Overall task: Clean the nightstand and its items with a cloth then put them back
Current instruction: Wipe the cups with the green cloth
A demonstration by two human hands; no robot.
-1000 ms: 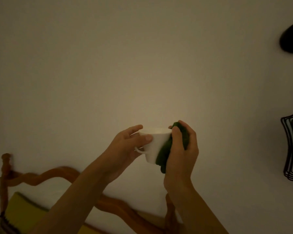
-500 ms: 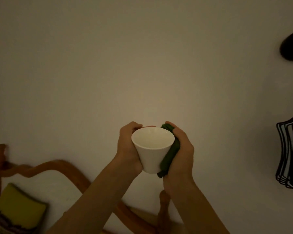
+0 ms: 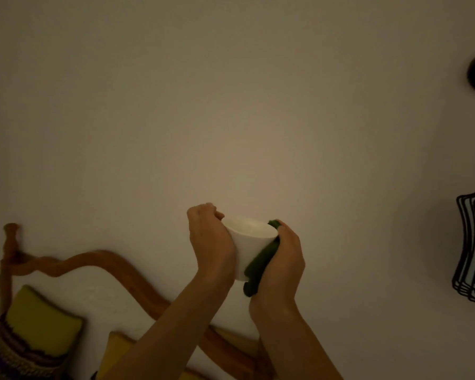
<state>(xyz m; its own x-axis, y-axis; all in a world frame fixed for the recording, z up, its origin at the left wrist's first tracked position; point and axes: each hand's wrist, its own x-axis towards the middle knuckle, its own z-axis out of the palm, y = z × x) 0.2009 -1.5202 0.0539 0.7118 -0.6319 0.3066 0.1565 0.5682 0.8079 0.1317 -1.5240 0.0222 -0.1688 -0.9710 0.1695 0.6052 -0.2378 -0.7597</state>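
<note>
One white cup [image 3: 251, 244], green-clothed [image 3: 261, 266] side

Dim plain wall [image 3: 231, 105]; carved wooden headboard [image 3: 104, 263].

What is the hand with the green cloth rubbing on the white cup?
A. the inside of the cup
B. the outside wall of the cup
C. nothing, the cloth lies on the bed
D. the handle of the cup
B: the right hand presses the dark green cloth against the outer side of the white tapered ceramic cup, while the left hand holds the cup's other side.
</note>
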